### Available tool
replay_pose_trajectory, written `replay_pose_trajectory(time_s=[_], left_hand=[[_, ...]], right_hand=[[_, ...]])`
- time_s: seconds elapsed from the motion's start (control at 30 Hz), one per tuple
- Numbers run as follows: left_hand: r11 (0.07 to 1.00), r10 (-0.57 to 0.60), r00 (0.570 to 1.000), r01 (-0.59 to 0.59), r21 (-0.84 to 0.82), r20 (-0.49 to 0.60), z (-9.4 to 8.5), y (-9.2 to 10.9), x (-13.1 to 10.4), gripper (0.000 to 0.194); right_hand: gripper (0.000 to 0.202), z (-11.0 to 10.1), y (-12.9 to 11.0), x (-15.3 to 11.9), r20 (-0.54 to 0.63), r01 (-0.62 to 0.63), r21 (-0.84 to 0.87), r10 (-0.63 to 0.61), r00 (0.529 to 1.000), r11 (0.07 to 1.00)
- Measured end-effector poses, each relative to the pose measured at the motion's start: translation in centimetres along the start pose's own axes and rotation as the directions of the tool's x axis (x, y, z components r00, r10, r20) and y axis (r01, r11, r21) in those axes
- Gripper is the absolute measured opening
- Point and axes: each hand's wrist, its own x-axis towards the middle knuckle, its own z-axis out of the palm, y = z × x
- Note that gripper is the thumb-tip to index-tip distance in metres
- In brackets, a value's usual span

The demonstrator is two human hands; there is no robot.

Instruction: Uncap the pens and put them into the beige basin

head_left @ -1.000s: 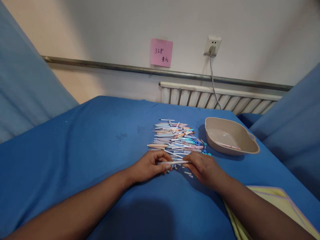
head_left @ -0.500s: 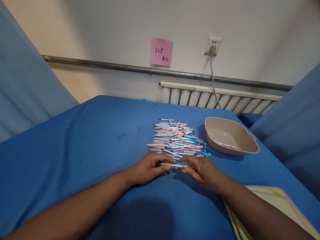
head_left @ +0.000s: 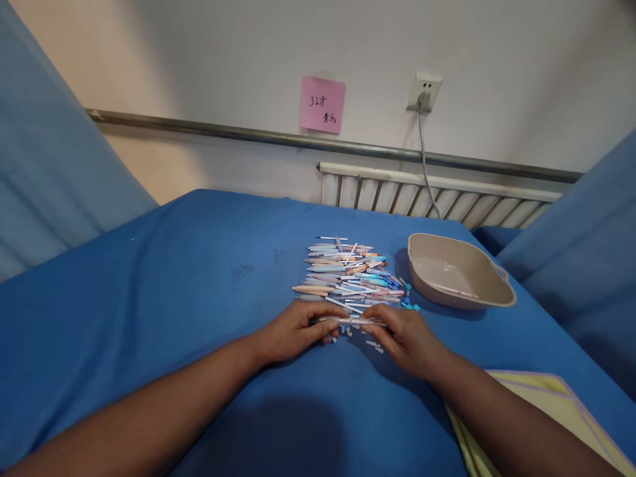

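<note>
A slim pale pen (head_left: 355,320) lies level between my two hands, just in front of a pile of pens and pen parts. My left hand (head_left: 301,330) pinches its left end between thumb and fingers. Its right end is pinched by my right hand (head_left: 405,334). The pile (head_left: 342,270) holds grey, orange, white and pink barrels, white refills and small blue and teal clips. Several small white pieces (head_left: 375,346) lie on the blue cloth below my fingers.
A beige plastic basin (head_left: 460,271) with a thin pinkish-white stick inside stands right of the pile. Yellow folded cloth (head_left: 546,404) lies under my right forearm. Behind the blue-covered table (head_left: 209,265) are a radiator (head_left: 387,189), a metal pipe (head_left: 238,134) and a plugged-in socket (head_left: 424,91).
The pen and both hands have risen slightly toward the pile. Small white pieces on the cloth below, mostly covered before, now show.
</note>
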Motion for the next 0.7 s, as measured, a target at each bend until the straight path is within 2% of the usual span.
replay_pose_trajectory(time_s=[0.1,0.17,0.3,0.4,0.47,0.6,0.63,0.7], left_hand=[[1.0,-0.003,1.0,0.003,0.03,0.001,-0.15,-0.1,0.0,0.029],[0.999,-0.025,1.0,0.025,-0.028,0.005,-0.26,-0.22,0.08,0.03],[0.982,-0.057,0.998,0.064,-0.179,0.041,-0.49,-0.28,0.21,0.029],[0.977,-0.071,0.993,0.088,-0.194,0.094,-0.52,-0.13,0.12,0.031],[0.982,-0.058,0.994,0.072,-0.173,0.088,-0.46,-0.03,0.01,0.032],[0.994,-0.02,0.999,0.024,-0.104,0.041,-0.37,-0.03,-0.11,0.032],[0.994,-0.019,0.999,0.023,-0.103,0.036,-0.38,-0.07,-0.08,0.032],[0.991,-0.03,0.999,0.033,-0.132,0.025,-0.42,-0.14,0.02,0.031]], right_hand=[[0.016,0.22,-0.04,0.0,0.04,-0.047,0.07,0.044,0.998,0.996],[0.019,0.32,-0.03,-0.07,0.017,-0.055,0.081,0.053,0.998,0.995],[0.015,0.17,0.06,-0.21,-0.024,0.009,-0.06,-0.01,1.0,0.998],[0.013,-0.06,0.11,-0.18,-0.018,0.036,-0.159,-0.039,0.999,0.987],[0.016,-0.1,0.0,-0.09,0.002,0.015,-0.109,-0.015,1.0,0.994],[0.02,0.19,-0.49,0.06,0.048,-0.086,0.189,0.079,0.996,0.978],[0.018,0.27,-0.57,0.06,0.033,-0.097,0.218,0.092,0.995,0.971],[0.019,0.35,-0.59,0.0,-0.014,-0.072,0.165,0.076,0.997,0.984]])
